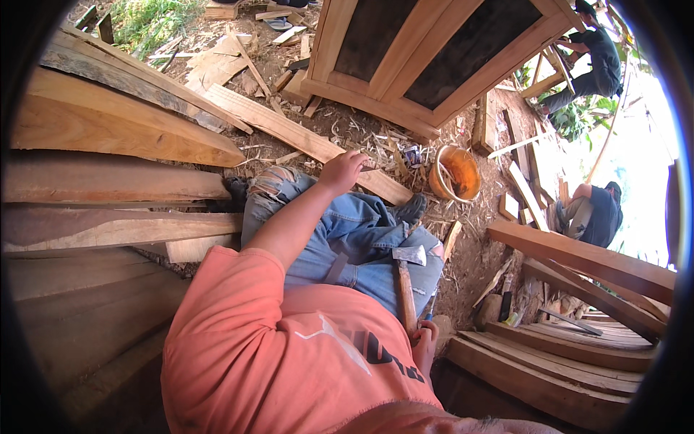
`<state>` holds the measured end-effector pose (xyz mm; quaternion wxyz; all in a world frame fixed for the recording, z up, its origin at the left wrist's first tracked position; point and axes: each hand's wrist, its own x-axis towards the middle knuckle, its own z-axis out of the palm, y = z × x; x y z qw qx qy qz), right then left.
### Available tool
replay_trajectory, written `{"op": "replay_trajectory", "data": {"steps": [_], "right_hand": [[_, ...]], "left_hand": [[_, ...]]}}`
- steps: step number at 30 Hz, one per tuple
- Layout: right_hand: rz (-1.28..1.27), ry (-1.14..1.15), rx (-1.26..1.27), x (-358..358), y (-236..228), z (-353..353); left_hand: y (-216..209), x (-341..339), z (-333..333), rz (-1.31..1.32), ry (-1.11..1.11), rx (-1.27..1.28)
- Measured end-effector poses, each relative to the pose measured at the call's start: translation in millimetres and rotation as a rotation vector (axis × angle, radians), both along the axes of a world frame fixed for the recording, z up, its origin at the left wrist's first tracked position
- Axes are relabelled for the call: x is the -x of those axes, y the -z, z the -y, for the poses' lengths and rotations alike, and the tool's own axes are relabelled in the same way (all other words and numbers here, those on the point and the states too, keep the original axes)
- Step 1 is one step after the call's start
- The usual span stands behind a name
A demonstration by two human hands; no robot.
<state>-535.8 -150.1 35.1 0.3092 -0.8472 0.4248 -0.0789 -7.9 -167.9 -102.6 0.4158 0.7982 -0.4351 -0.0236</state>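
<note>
My left hand (pixel 343 172) is raised over my bent leg, above a long pale plank (pixel 296 134). Its fingers are closed, and a small dark bit shows at their tips, too small to name. Lower right, my right hand (pixel 425 338) is curled at the bottom end of a wooden hatchet handle; the hatchet (pixel 407 286) lies along my thigh with its metal head toward my knee. Something thin and blue (pixel 429 315) pokes up beside that hand, mostly hidden. My torn jeans (pixel 347 224) lie beneath both tools.
A framed wooden door panel (pixel 405 54) stands ahead, near an orange bucket (pixel 455 173). Thick boards (pixel 116 123) are stacked at left, more timber (pixel 557 347) at right. Offcuts and shavings litter the ground. Two people, one bending (pixel 593 65) and one crouching (pixel 596 213), are at far right.
</note>
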Motion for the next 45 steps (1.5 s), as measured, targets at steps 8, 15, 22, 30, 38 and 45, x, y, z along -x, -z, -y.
{"op": "replay_trajectory", "data": {"steps": [8,15,22,30,38,45], "right_hand": [[-0.159,-0.1,0.02,-33.2,-46.4,13.6],[0.031,0.027,0.108,-63.3,-51.6,67.0],[0.145,-0.069,0.359,-98.2,-77.4,115.6],[0.548,-0.048,0.12,-194.3,-95.6,132.5],[0.584,-0.178,0.126,-290.8,-73.2,154.7],[0.493,-0.333,0.093,-341.7,-58.0,166.6]], "left_hand": [[1.6,-1.2,-0.9,0.031,0.007,-0.002],[-8.4,0.4,-2.3,0.008,0.023,-0.014],[-4.0,0.1,2.8,0.061,0.038,0.064],[2.3,-2.2,4.0,0.065,0.034,0.072],[-2.5,-4.1,8.6,0.056,0.031,0.047],[-3.4,-4.5,11.7,0.054,0.026,0.081]]}}
